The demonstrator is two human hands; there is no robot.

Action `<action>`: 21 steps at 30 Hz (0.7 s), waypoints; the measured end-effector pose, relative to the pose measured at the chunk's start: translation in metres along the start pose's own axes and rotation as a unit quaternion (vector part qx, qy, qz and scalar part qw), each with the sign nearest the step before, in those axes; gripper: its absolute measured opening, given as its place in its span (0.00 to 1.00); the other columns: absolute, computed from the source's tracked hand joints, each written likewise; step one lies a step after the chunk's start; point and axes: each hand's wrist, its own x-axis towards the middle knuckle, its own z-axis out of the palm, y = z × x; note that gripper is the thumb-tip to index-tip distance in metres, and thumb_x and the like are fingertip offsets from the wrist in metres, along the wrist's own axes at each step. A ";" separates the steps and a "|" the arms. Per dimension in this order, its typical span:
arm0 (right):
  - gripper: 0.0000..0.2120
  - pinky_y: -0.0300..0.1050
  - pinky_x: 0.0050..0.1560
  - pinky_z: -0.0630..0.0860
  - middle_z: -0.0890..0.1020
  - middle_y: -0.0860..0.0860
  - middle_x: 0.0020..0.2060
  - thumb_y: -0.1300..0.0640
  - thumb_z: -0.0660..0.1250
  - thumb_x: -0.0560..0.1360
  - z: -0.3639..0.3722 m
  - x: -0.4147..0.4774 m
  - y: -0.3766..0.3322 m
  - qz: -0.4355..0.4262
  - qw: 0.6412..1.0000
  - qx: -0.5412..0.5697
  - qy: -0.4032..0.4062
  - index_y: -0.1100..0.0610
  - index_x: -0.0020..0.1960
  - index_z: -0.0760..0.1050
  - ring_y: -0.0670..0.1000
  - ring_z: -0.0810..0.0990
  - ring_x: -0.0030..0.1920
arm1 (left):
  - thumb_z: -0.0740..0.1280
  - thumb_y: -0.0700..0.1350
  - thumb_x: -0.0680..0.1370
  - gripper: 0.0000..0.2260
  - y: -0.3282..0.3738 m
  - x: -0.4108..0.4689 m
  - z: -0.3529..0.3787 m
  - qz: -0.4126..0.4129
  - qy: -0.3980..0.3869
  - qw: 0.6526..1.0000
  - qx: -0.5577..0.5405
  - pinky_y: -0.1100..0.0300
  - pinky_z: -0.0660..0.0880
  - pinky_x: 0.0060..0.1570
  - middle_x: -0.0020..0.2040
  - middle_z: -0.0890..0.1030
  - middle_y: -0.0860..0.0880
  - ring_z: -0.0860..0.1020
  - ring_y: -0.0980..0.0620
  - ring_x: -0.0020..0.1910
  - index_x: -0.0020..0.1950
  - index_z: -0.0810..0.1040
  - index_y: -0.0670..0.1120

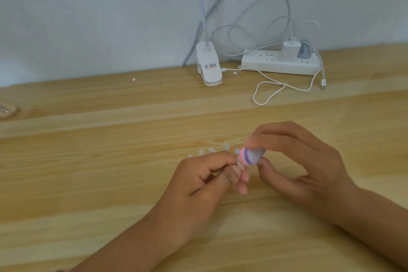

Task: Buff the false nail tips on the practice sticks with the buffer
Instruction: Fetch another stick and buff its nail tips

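Right hand [309, 161] pinches one buffer [251, 157] beside five nail tips [226, 145].

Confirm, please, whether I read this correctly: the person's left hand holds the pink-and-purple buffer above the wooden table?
Not quite. The head view shows the right hand holding the pink-and-purple buffer above the wooden table; the left hand holds the fanned nail tips.

Your buffer [250, 156] shows pink, white and purple bands over grey; your bench [110, 161] is pale striped pine, the power strip [280, 64] white.
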 end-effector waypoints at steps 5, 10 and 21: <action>0.11 0.39 0.58 0.75 0.81 0.55 0.51 0.66 0.67 0.75 0.000 0.000 -0.001 -0.010 1.000 -0.008 -0.010 0.62 0.56 0.80 0.50 0.81 0.52 | 0.62 0.39 0.79 0.10 -0.001 -0.001 -0.001 0.000 -0.014 1.000 -0.028 0.75 0.67 0.37 0.34 0.81 0.48 0.75 0.65 0.31 0.43 0.82 0.43; 0.12 0.41 0.55 0.77 0.82 0.56 0.51 0.67 0.69 0.74 0.003 -0.001 -0.004 -0.032 0.999 -0.014 -0.009 0.60 0.57 0.79 0.52 0.82 0.51 | 0.61 0.38 0.80 0.12 0.002 -0.001 -0.002 -0.001 -0.032 0.997 -0.070 0.80 0.65 0.31 0.31 0.79 0.52 0.73 0.68 0.26 0.43 0.82 0.46; 0.11 0.42 0.54 0.78 0.82 0.56 0.51 0.71 0.70 0.73 -0.002 0.000 0.005 -0.032 0.998 -0.060 0.001 0.62 0.53 0.83 0.51 0.81 0.51 | 0.61 0.43 0.77 0.12 0.004 0.000 -0.005 -0.064 -0.035 0.989 -0.128 0.67 0.58 0.23 0.28 0.75 0.48 0.62 0.57 0.20 0.38 0.81 0.48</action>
